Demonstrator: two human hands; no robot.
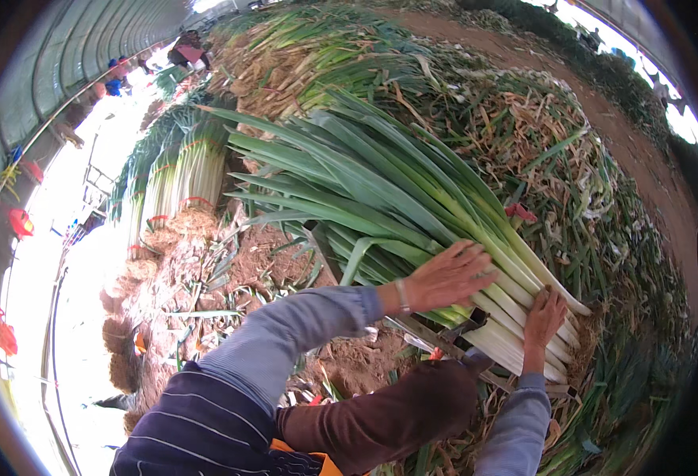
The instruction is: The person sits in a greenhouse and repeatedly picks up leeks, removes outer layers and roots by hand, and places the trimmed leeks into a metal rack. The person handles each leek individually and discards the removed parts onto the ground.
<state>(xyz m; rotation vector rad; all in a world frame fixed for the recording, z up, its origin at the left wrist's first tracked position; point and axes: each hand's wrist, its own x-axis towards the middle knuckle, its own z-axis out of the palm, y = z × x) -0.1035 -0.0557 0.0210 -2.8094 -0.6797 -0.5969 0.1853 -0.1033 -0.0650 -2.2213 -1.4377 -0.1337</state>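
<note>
A large pile of long green onions or leeks lies across a metal frame before me, green leaves to the upper left, white stalks and roots to the lower right. My left hand, with a band at its wrist, rests spread on the upper stalks, where leaf turns to pale stem. My right hand lies on the white stalks close to the roots, its fingers bent over them; whether it grips any is unclear. Part of the frame is hidden under the stalks.
Upright tied bundles with red bands stand at the left. More loose stalks lie beyond the pile. Heaps of leaf trimmings cover the ground at the right, beside a dirt path. Another person is far off at the top left.
</note>
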